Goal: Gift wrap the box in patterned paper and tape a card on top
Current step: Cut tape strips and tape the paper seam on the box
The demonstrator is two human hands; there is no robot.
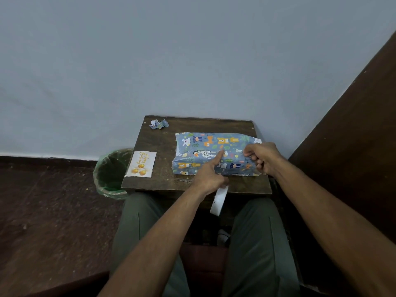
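The box point(205, 146) lies on the small dark table point(158, 144), covered in blue paper printed with cartoon animals. My left hand point(209, 175) is at the box's near side. Its index finger points forward and presses on the top of the paper, and the other fingers are curled. A white strip point(219, 200) hangs from under that hand, past the table's front edge. My right hand point(262, 158) pinches the wrapping paper at the box's right end, where a loose flap point(256, 140) sticks out. The birthday card point(141, 163) lies flat near the table's left edge.
A crumpled paper scrap point(159, 124) sits at the table's far left corner. A bin with a green liner point(111, 172) stands on the floor left of the table. A dark wooden panel point(353, 136) rises on the right, and a wall is behind.
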